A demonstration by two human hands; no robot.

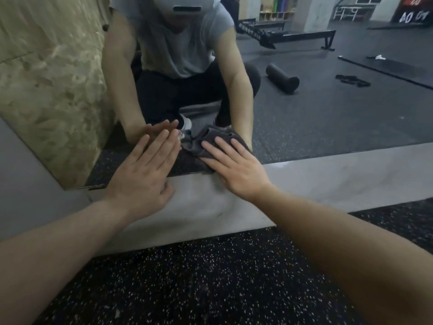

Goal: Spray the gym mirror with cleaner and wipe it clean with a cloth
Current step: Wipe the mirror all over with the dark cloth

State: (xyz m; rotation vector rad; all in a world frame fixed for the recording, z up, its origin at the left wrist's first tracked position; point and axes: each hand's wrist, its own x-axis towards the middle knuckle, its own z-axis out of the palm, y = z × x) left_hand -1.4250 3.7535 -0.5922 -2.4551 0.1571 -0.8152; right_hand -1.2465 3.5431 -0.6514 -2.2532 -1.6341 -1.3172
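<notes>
The gym mirror (328, 95) fills the upper part of the view, and its bottom edge meets a grey wall base. My right hand (234, 167) presses a dark grey cloth (199, 141) flat against the glass near the mirror's lower edge, fingers straight. My left hand (143, 177) lies flat on the glass just to the left of the cloth, fingers straight and together. Both hands show reflected in the mirror, along with a crouching person. No spray bottle is in view.
A grey ledge (328, 179) runs under the mirror. Black speckled rubber flooring (210, 277) lies below it. A pale rough wall (46, 78) borders the mirror on the left. Reflected in the glass are a foam roller (282, 78) and a rowing machine (293, 36).
</notes>
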